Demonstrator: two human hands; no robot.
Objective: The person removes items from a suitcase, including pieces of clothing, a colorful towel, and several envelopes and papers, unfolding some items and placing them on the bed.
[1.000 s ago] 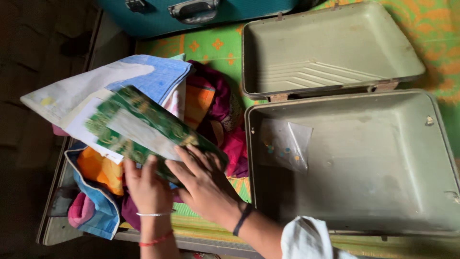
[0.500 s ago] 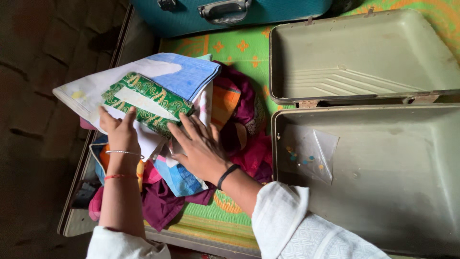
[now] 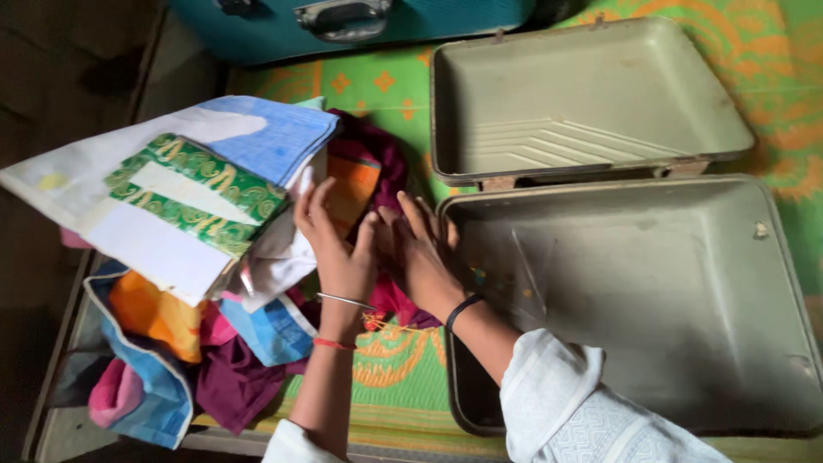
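Left hand (image 3: 336, 236) and right hand (image 3: 422, 249) pressed flat, fingers spread, nothing gripped, on maroon cloth (image 3: 377, 167) beside the open metal suitcase's (image 3: 651, 283) left edge.

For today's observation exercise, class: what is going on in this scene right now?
A person in white sleeves has both hands at a heap of folded, many-coloured clothes beside an open, grey-green metal suitcase. The left hand and the right hand press on the maroon and orange cloth. A green, gold-patterned fabric packet lies on top of the pile. The suitcase looks nearly empty.
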